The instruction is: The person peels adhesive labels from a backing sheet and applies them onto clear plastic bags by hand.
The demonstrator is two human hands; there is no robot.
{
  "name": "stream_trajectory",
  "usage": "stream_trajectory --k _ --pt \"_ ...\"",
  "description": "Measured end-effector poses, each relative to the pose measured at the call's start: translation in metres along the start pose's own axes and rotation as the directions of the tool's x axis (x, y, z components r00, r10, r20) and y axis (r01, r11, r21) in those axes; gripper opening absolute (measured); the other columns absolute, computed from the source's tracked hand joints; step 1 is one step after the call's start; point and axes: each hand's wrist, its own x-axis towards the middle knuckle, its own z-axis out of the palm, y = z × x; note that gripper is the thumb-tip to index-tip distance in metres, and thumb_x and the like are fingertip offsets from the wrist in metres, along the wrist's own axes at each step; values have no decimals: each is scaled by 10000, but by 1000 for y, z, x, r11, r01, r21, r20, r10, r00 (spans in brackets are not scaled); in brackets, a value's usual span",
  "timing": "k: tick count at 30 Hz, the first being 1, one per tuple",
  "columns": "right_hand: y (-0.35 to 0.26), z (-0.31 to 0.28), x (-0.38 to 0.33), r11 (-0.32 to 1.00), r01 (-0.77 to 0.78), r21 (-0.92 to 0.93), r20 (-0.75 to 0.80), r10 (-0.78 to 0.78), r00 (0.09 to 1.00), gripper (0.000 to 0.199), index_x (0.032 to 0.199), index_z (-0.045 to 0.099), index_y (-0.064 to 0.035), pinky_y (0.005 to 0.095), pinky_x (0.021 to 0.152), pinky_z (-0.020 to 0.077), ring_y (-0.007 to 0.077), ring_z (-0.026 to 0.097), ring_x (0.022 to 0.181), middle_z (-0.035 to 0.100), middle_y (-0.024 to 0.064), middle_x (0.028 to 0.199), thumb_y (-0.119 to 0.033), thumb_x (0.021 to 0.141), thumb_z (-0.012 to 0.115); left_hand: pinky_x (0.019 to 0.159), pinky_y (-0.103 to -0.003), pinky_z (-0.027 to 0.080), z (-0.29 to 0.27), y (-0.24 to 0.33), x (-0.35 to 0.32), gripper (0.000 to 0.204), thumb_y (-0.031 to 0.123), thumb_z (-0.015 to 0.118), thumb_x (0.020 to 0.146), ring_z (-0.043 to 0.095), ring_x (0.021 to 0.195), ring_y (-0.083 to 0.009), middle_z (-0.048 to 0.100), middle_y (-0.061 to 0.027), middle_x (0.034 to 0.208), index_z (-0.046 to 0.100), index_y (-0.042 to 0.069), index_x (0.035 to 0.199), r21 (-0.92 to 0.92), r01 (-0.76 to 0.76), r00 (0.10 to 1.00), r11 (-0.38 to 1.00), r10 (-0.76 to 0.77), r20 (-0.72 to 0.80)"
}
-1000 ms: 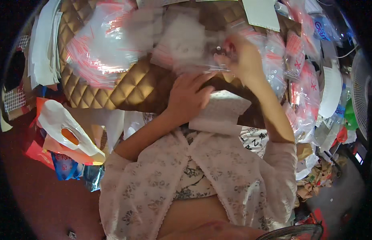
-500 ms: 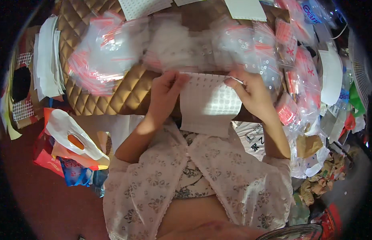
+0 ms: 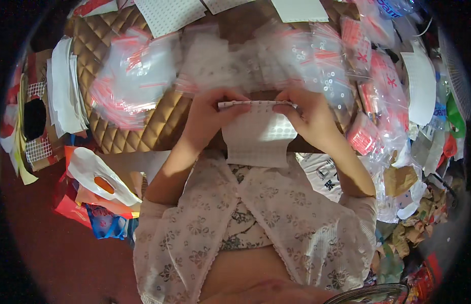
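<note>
The left hand (image 3: 207,109) and the right hand (image 3: 311,114) each keep a pinching grip on one end of the curled upper edge of a white sheet (image 3: 258,134), which hangs between them at the near edge of the quilted brown tabletop (image 3: 159,129); some fingertips are hidden by the curl, and whether the sheet's lower end touches the lap cannot be told; its faint pattern is washed out by glare. Beyond, clear bags (image 3: 210,63) blur into haze, their contents hard to make out; small rings (image 3: 328,81) show at right; the picture's top edge cuts off a paper (image 3: 299,10); the right forearm partly covers a printed white bag (image 3: 316,172).
</note>
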Motion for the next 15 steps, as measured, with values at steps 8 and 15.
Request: stream_trajectory --k 8,15 --pt "-5 -8 7 986 167 -21 37 -166 985 164 900 571 -24 358 711 454 300 565 841 570 128 852 -19 753 644 773 -237 466 12 -11 4 166 62 665 802 598 854 -108 670 -52 880 696 23 960 67 -163 986 984 160 43" --pt "-9 -6 10 984 145 -102 69 -138 988 173 854 534 -10 377 693 459 323 559 819 560 128 854 22 715 632 760 -236 467 10 -11 5 165 58 657 805 593 850 -100 665 -44 897 694 19 962 118 -196 979 973 188 74"
